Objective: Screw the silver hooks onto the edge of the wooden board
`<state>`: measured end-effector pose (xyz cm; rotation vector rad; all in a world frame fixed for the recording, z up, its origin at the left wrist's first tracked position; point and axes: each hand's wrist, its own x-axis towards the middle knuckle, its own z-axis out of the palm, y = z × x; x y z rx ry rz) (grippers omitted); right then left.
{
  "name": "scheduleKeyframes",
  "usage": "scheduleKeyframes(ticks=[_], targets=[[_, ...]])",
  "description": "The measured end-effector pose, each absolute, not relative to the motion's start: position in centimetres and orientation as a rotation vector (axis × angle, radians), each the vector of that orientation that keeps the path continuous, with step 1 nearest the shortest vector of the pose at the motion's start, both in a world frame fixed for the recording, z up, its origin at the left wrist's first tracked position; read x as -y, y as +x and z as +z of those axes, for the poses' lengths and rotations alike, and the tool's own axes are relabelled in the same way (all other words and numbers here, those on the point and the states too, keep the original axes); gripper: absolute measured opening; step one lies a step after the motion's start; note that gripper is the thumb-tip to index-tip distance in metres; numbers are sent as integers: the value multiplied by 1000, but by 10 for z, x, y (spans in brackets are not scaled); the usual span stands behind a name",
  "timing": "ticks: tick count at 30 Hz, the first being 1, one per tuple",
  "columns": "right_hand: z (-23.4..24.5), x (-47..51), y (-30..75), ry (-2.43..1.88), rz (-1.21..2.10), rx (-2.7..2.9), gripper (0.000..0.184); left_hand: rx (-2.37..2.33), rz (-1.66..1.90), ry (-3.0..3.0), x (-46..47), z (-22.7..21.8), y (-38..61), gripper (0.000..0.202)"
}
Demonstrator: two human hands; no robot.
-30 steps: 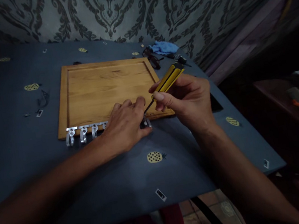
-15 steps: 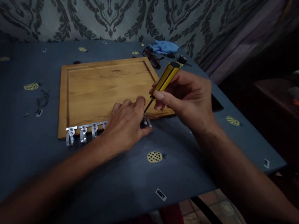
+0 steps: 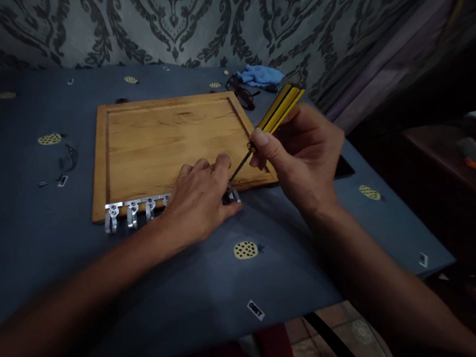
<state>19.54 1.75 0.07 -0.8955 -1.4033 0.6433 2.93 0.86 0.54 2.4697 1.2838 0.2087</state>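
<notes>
My right hand (image 3: 301,157) pinches a yellow-and-black screwdriver (image 3: 279,111) by its handle. The tool leans up to the right, and its thin shaft points down to the right end of a metal hook rail (image 3: 119,206). That rail, with several silver hooks, runs along the near edge of a framed wooden board (image 3: 173,134). Over the rail's right part lies my left hand (image 3: 200,199), gripping it against the board with the thumb on the near side. The hand hides the middle hooks, and the exact contact of the screwdriver tip is hard to make out.
The board lies on a blue tablecloth (image 3: 193,298) with pineapple prints. Behind it are sunglasses (image 3: 243,93) and a blue cloth (image 3: 262,74). Small screws (image 3: 42,184) and a dark curved strip (image 3: 68,158) lie at left. A patterned wall borders the table's far side.
My right hand has shifted slightly right, and the screwdriver now leans further over to the right, its tip staying by the rail. My left hand keeps its place.
</notes>
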Motion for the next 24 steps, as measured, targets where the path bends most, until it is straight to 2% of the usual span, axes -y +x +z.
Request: scheduleKeyframes(ticks=[10,19,24], targets=[[1,-16,193,-927,659,1441,42,-1281,215,2489,-8,5,30,54],[1,-14,196,-941,660,1480,35,-1313,202,2495,-8,5,30,53],[2,-11,200,-963,645,1567,23,-1296,266,2515,-8,1,29,52]])
